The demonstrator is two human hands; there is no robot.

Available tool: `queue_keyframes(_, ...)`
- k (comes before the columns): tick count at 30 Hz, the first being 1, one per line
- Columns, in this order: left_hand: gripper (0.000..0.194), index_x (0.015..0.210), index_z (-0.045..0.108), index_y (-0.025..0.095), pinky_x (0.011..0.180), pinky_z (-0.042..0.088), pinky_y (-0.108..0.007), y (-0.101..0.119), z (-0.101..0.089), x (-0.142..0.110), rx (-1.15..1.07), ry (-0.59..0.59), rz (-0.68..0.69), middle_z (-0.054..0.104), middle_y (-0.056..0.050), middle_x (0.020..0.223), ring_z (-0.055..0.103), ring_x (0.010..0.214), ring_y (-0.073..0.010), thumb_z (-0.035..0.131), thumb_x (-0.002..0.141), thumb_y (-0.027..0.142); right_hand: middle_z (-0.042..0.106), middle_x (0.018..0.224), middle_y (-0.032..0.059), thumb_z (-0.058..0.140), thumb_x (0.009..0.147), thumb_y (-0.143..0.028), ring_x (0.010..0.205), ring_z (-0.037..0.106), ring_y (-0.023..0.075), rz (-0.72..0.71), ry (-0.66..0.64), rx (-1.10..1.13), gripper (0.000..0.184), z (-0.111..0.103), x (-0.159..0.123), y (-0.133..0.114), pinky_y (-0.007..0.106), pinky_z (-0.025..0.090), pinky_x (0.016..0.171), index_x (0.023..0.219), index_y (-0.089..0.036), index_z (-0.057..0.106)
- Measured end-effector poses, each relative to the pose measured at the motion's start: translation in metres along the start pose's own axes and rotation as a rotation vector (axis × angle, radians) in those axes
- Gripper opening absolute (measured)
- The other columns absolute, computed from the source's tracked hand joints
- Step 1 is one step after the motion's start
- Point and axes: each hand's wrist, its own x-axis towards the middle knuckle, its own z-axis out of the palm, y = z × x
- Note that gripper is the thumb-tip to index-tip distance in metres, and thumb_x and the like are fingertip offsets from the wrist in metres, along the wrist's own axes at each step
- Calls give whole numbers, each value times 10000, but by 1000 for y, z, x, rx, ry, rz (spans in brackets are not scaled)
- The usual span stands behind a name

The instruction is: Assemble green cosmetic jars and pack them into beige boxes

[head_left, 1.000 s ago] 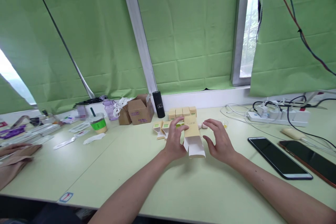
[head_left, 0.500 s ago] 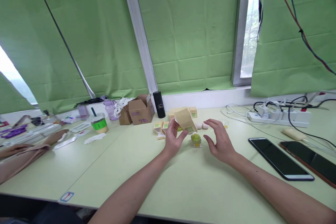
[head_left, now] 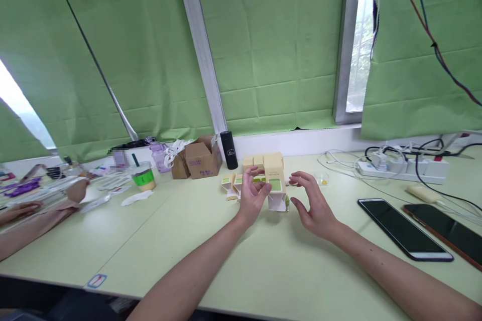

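Note:
My left hand [head_left: 253, 195] grips a small tan cardboard box [head_left: 274, 168] by its left side. The box has a green label window, and its white flap hangs open at the bottom. Behind that flap a small green-topped jar [head_left: 287, 202] is mostly hidden. To the right of the box, my right hand [head_left: 313, 203] is held with thumb and fingers apart and nothing between them. Several similar small boxes [head_left: 228, 183] stand to the left of and behind my left hand.
A power strip [head_left: 402, 169] with cables lies at the back right, near two phones [head_left: 404, 229]. Further left are a brown carton [head_left: 203, 160], a black cylinder [head_left: 228, 150] and a drink cup [head_left: 143, 176]. Another person's arm [head_left: 41, 215] rests at the far left.
The small box in my left hand has turned more upright and come down in front of the jar, with its open flap now showing. My right hand has barely moved.

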Motion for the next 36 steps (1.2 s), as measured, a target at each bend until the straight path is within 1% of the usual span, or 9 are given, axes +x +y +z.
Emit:
queue_keyframes(3, 591, 1307, 447, 263, 859, 573, -344, -1, 0, 0, 25, 1, -13, 551, -110, 1295, 703, 906, -166, 792, 864, 447, 429, 1473, 160, 500, 979, -152, 1313, 546, 332, 13, -47, 18, 565, 1, -1, -1, 553, 588, 972, 1502, -318, 363)
queue_keyframes(6, 577, 1296, 452, 257, 842, 575, -335, 0, 0, -2, 53, 4, -28, 546, -110, 1304, 705, 879, -157, 784, 868, 456, 428, 1490, 154, 505, 983, -159, 1352, 514, 333, 14, -56, 39, 544, 2, -1, -3, 529, 611, 948, 1487, -327, 386)
queue_keyframes(12, 527, 1282, 461, 252, 817, 582, -308, -2, 3, -5, 101, 24, -44, 546, -104, 1304, 705, 935, -168, 745, 898, 475, 392, 1507, 143, 489, 997, -165, 1306, 545, 306, 50, -56, 140, 508, 5, 0, -6, 529, 630, 952, 1471, -334, 421)
queue_keyframes(16, 479, 1253, 483, 245, 733, 577, -285, -5, 4, -6, 125, 13, -51, 549, -108, 1326, 709, 849, -147, 719, 915, 489, 376, 1500, 131, 472, 1004, -166, 1267, 574, 286, 110, -55, 203, 463, 5, 0, -8, 532, 629, 964, 1433, -339, 466)
queue_keyframes(19, 466, 1244, 490, 244, 712, 574, -297, -5, 4, -7, 117, -14, -64, 584, -112, 1318, 712, 807, -151, 701, 924, 509, 384, 1478, 126, 483, 1007, -190, 1236, 589, 281, 145, -45, 219, 417, 6, 0, -8, 534, 629, 958, 1397, -338, 503)
queue_keyframes(22, 461, 1265, 495, 233, 762, 573, -327, -4, 4, -9, 111, -37, -54, 641, -122, 1255, 718, 892, -199, 646, 955, 539, 379, 1470, 123, 487, 1016, -218, 1133, 639, 248, 187, -36, 255, 385, 6, 0, -7, 523, 627, 961, 1379, -337, 523)
queue_keyframes(25, 437, 1313, 492, 238, 831, 563, -361, -3, 1, -11, 149, -62, -37, 655, -124, 1237, 701, 960, -223, 597, 990, 514, 383, 1463, 121, 500, 1021, -247, 1110, 659, 239, 226, -14, 290, 371, 6, 0, -4, 504, 623, 967, 1378, -340, 535)
queue_keyframes(31, 429, 1336, 519, 281, 966, 539, -423, -4, -4, -13, 280, -107, 124, 481, -111, 1436, 659, 1034, -213, 671, 947, 381, 389, 1454, 119, 530, 1022, -295, 1086, 681, 228, 281, 19, 336, 368, 6, 0, -1, 467, 626, 944, 1387, -341, 553)
queue_keyframes(36, 427, 1304, 582, 277, 990, 542, -452, -2, -3, -13, 313, -163, 164, 408, -127, 1491, 646, 1106, -248, 715, 899, 317, 401, 1456, 124, 546, 1022, -329, 1041, 697, 219, 282, 13, 343, 370, 6, 0, -1, 470, 630, 935, 1392, -344, 560)
